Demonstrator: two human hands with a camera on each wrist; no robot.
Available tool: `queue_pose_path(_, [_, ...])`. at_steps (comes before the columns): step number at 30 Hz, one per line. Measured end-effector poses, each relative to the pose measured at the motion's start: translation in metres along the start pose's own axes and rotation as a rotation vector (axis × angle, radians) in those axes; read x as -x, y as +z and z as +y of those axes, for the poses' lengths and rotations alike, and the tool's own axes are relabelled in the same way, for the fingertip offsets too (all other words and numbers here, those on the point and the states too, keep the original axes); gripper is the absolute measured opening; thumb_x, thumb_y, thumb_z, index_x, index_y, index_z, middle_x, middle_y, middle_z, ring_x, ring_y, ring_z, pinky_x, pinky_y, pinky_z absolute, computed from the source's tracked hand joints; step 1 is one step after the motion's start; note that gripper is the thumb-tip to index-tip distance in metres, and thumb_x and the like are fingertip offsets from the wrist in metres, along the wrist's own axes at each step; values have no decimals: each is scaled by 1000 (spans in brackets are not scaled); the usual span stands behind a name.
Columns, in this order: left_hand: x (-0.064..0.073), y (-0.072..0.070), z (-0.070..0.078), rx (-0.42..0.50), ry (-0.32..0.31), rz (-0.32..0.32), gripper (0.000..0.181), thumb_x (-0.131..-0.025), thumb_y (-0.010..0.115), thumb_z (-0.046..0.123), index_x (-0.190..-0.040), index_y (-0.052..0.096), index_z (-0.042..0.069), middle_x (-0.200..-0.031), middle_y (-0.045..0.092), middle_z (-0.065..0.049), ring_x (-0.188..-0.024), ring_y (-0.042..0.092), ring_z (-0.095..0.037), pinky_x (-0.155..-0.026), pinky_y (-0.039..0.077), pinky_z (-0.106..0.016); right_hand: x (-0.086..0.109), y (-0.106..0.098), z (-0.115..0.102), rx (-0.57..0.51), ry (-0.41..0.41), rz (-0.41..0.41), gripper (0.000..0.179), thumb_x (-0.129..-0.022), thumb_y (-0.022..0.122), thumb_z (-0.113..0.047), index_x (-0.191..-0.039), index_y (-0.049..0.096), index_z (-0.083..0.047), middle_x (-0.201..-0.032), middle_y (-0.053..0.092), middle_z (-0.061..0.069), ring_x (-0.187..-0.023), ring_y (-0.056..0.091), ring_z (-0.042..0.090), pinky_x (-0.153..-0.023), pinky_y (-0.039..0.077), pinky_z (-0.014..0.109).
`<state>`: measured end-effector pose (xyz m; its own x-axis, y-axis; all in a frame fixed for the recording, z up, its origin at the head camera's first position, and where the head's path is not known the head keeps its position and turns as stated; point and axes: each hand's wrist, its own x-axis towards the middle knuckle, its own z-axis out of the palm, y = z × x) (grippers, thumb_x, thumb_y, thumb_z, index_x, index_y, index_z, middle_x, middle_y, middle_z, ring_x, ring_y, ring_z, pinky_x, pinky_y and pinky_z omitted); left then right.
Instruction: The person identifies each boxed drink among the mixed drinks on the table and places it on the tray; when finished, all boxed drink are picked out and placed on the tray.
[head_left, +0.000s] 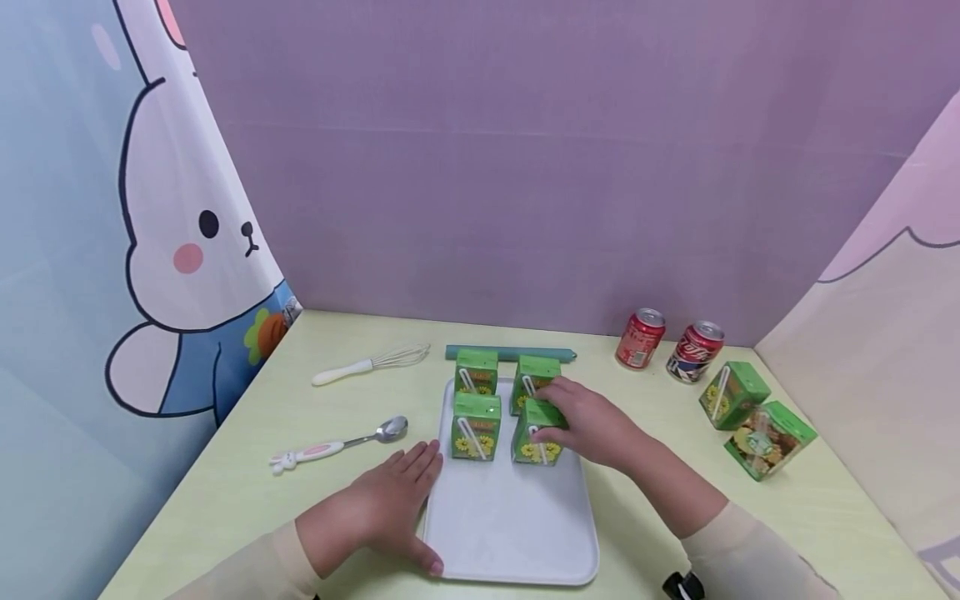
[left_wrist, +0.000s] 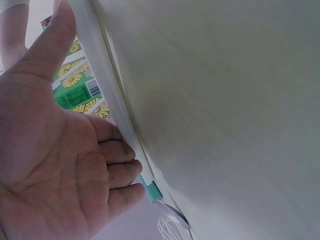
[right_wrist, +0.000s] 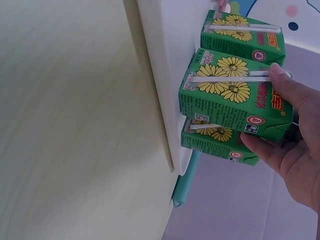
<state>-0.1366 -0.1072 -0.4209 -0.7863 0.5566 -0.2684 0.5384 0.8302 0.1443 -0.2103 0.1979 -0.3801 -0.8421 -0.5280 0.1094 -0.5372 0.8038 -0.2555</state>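
My right hand (head_left: 596, 425) pinches the top of a green juice box (head_left: 527, 452) printed with yellow flowers, a white straw on its face. In the right wrist view, thumb and fingers lie on either side of the top of that box (right_wrist: 220, 102), its base at the tray surface. Behind it stands another juice box (head_left: 536, 367); to its left are two more, a front one (head_left: 476, 433) and a back one (head_left: 476, 367). All are upright on a white tray (head_left: 510, 533). My left hand (head_left: 393, 500), fingers straight and thumb spread, rests along the tray's left edge.
A whisk (head_left: 371, 364) and a rabbit-handled spoon (head_left: 337, 447) lie left of the tray. Behind the boxes is a teal rod (head_left: 562, 354). Two red cans (head_left: 641, 339) and two more juice boxes (head_left: 733, 396) are at the right. A purple backdrop (head_left: 525, 167) rises behind.
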Motion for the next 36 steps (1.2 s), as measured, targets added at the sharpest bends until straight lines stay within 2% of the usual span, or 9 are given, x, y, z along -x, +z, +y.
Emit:
queue_pose_path(4, [-1,1,0,-1,4,1,134,-59,66,86,-154,26,1,-162,19,-19,-150,19,-35,-120,24,-49,-2,1,-3,19,-8,-2,56,-80,77,-46,-123,63,-14,-104,56,-6,-85,51,9,-73,49,29])
queue_pose_path(7, [-1,0,0,-5,4,-2,134,-58,66,87,-154,26,1,-163,18,-18,-150,19,-35,-120,24,-49,-3,2,-4,26,-1,-5,55,-81,77,-46,-124,62,-14,-104,55,-6,-84,49,9,-72,48,28])
queue_pose_path(12, [0,-3,2,-6,-4,-14,135,-58,65,87,-154,25,1,-163,17,-18,-150,18,-34,-121,24,-48,-3,4,-3,15,15,-21,57,-83,76,-44,-128,59,-14,-115,57,-2,-91,52,11,-80,51,33])
queue_pose_path(17, [0,-5,3,0,-6,-24,136,-58,65,88,-154,24,1,-163,17,-18,-150,18,-34,-121,24,-48,-1,1,1,-95,85,-63,64,-83,73,-51,-134,55,-16,-129,56,1,-107,55,14,-94,51,41])
queue_pose_path(20, [-1,-5,2,1,-5,-25,136,-58,64,88,-154,24,2,-163,17,-18,-150,18,-34,-121,23,-49,1,-5,6,-144,112,-62,70,-83,68,-59,-137,52,-18,-130,56,-1,-113,55,15,-98,50,43])
queue_pose_path(24, [-2,-2,1,2,-1,-21,135,-58,65,88,-154,24,2,-163,17,-18,-150,18,-35,-120,24,-49,8,-19,19,-160,96,-13,73,-85,62,-65,-138,51,-16,-129,59,2,-116,58,20,-96,52,45])
queue_pose_path(29, [-2,0,-1,18,8,-11,135,-59,65,87,-154,24,1,-163,16,-19,-150,18,-35,-120,24,-50,22,-43,40,-164,153,75,74,-88,56,-66,-139,48,-13,-132,57,7,-117,59,28,-94,52,51])
queue_pose_path(36, [4,0,-4,82,44,14,133,-63,68,82,-154,22,-1,-163,15,-20,-150,16,-38,-120,24,-52,48,-71,77,-199,209,256,55,-95,63,-44,-133,50,-6,-127,57,16,-114,58,37,-94,49,59])
